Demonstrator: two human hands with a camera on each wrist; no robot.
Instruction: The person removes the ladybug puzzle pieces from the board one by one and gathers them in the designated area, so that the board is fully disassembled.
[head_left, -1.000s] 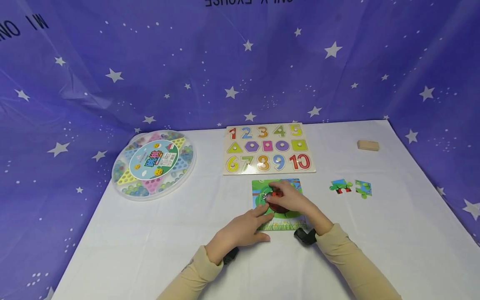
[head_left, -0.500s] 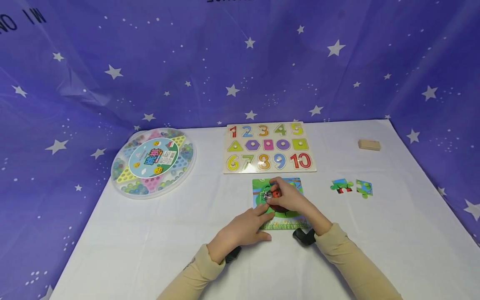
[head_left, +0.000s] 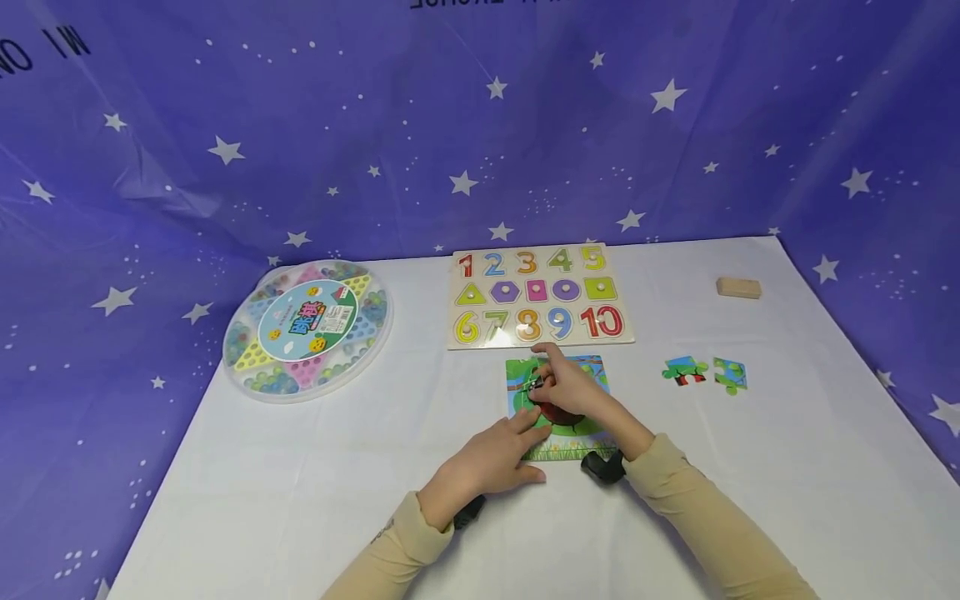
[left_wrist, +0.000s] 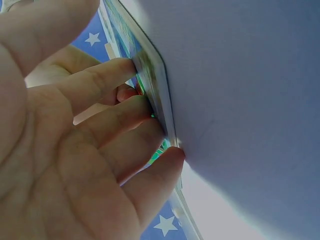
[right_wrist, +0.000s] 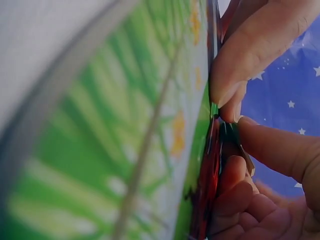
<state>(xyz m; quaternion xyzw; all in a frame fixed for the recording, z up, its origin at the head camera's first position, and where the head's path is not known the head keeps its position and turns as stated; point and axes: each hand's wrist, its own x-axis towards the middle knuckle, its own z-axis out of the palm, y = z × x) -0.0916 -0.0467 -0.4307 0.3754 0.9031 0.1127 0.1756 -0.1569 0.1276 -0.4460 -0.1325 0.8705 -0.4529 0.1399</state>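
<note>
A ladybug jigsaw puzzle (head_left: 570, 451) lies in a square board in front of the person. The left hand (head_left: 495, 457) rests at its left side with fairly straight fingers; in the left wrist view, the fingertips (left_wrist: 172, 155) touch the board's face and edge. Over the ladybug's head, the right hand (head_left: 573, 390) pinches a small dark puzzle piece (right_wrist: 231, 134) between thumb and curled fingers, its index finger raised in the head view. The right wrist view shows this piece tilted up from the board, mostly covered by the fingers. Left-hand fingers (right_wrist: 255, 55) are close beside it.
Two loose puzzle pieces (head_left: 684, 370) lie right of the board, with a wooden block (head_left: 738, 288) farther back. Behind the puzzle is a number-and-shape peg board (head_left: 540, 315). A round Chinese checkers box (head_left: 307, 332) lies at the left. A starry purple cloth (head_left: 480, 125) hangs behind the table.
The right hand has shifted slightly left over the ladybug's head and its index finger has lifted and straightened. The left hand stays on the board.
</note>
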